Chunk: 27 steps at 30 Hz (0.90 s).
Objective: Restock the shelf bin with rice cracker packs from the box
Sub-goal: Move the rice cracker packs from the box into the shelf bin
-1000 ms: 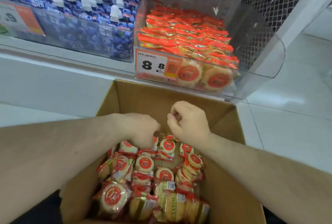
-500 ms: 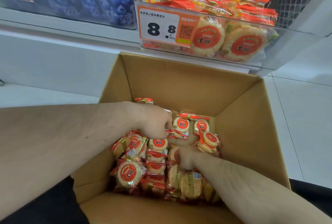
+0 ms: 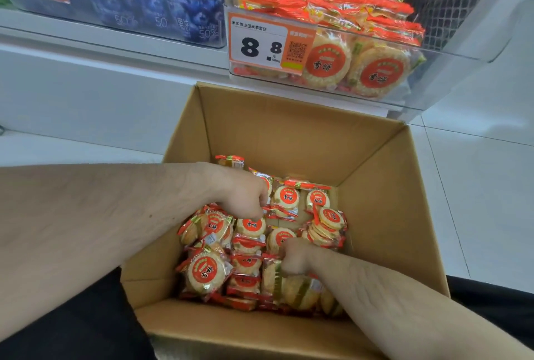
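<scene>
Hands now down in the box [image 3: 289,134], off the bin [image 3: 462,53].
Your left hand [image 3: 242,195] and right hand [image 3: 297,257] each curl onto packs [image 3: 206,273]; lift next.

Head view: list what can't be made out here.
- Left hand: fingertips buried among the packs; grip unclear.
- Right hand: fingers hidden by its own back.
- Box: near wall cut off by the frame bottom.
- Shelf bin: back cropped by the top edge.

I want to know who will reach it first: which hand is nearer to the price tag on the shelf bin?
Left. The left hand is down in the box, below the price tag and slightly to its left. The right hand sits lower in the box, nearer the person, so farther from the tag.
</scene>
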{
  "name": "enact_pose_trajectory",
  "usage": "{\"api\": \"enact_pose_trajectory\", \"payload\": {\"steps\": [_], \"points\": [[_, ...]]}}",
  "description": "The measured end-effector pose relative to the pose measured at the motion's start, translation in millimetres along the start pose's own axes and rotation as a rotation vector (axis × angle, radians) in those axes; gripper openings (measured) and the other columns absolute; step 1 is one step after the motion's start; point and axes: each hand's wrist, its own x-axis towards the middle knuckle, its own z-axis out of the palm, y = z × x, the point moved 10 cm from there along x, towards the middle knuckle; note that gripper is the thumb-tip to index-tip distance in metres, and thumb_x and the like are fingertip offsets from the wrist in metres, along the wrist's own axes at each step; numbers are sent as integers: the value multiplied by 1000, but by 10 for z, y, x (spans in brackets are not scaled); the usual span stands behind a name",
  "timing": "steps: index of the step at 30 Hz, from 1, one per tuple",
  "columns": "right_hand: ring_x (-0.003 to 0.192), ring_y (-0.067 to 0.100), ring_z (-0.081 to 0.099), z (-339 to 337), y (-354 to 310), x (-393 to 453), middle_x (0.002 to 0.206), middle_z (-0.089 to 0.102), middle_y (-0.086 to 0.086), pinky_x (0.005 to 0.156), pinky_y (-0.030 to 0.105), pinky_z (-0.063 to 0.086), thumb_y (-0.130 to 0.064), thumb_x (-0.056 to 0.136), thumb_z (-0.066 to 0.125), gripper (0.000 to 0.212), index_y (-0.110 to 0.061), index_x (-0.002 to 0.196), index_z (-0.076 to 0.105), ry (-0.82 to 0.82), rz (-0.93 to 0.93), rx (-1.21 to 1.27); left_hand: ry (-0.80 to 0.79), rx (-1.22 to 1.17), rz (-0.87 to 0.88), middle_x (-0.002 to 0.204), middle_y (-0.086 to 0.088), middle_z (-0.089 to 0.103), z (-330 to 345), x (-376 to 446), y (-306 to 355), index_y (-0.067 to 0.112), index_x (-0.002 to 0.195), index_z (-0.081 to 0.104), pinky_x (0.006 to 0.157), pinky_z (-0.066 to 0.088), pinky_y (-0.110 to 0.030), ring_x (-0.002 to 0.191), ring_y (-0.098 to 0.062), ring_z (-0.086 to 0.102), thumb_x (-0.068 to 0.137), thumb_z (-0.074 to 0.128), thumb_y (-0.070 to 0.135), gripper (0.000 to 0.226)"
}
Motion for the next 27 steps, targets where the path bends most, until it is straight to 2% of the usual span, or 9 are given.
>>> {"api": "enact_pose_trajectory", "payload": {"steps": [4, 7, 9, 12, 14, 17, 20, 23, 27], "points": [[82, 26, 60, -642, -117, -201, 87, 63, 6, 57, 27, 44, -13, 80, 61, 16, -12, 96, 61, 238, -105, 200, 64, -235, -62, 107, -4, 58, -21, 18, -113, 14, 119, 61, 92, 49, -38, 101, -23, 59, 94, 53, 35, 33], [74, 22, 49, -1301, -263, -704, 77, 49, -3, 57, 31, 34, -20, 83, 63, 19, -18, 82, 44, 711, -309, 216, 67, -789, -255, 138, -15, 46, 25, -71, -309, 18, 145, 37, 95, 48, -52, 121, -38, 53, 96, 46, 51, 60], [76, 20, 47, -1535, -436, -1192, 84, 46, -2, 65, 28, 32, -18, 83, 65, 20, -12, 86, 46, 1032, -537, 151, 35, -1131, -309, 149, -22, 36, 112, -81, -327, 20, 147, 32, 88, 51, -50, 115, -41, 56, 92, 47, 61, 70], [81, 21, 50, -1550, -688, -1646, 90, 52, 8, 71, 25, 39, -17, 81, 64, 20, -3, 89, 52, 1218, -807, 127, 78, -1426, -277, 115, -19, 64, 137, -11, -296, 6, 121, 56, 73, 58, -40, 87, -30, 68, 92, 61, 39, 44], [90, 18, 50, -1500, -756, -1608, 98, 52, 9, 79, 22, 41, -24, 76, 66, 32, -3, 96, 53, 1169, -857, 194, 247, -1388, -242, 91, -13, 70, 25, 61, -419, 3, 102, 64, 65, 60, -35, 76, -24, 70, 86, 67, 11, 18], [100, 12, 50, -1363, -529, -1064, 109, 45, -5, 80, 24, 46, -41, 68, 67, 59, -15, 116, 45, 887, -510, 312, 412, -1303, -221, 103, -14, 69, -159, -3, -603, 9, 109, 62, 81, 59, -45, 92, -30, 69, 75, 74, 2, 37], [94, 21, 57, -807, -166, -417, 96, 56, -4, 64, 25, 43, -38, 80, 68, 55, -18, 125, 45, 422, -168, 129, 409, -1393, -169, 114, -13, 65, -192, -55, -629, 21, 108, 58, 96, 49, -53, 108, -33, 62, 79, 71, -1, 39], [98, 24, 61, -15, 188, -25, 105, 62, 1, 75, 29, 50, -52, 79, 72, 58, -17, 122, 57, 48, 30, -130, 327, -1455, -110, 130, -12, 59, -172, -43, -554, 21, 114, 59, 104, 41, -57, 125, -32, 52, 72, 72, 3, 47], [117, 29, 59, 459, 256, 169, 130, 59, 6, 98, 37, 50, -43, 79, 74, 61, -19, 131, 52, 19, 45, -284, 285, -1498, -84, 142, -13, 51, -138, 12, -538, 19, 127, 53, 109, 34, -58, 135, -32, 43, 59, 73, 14, 71]]}}
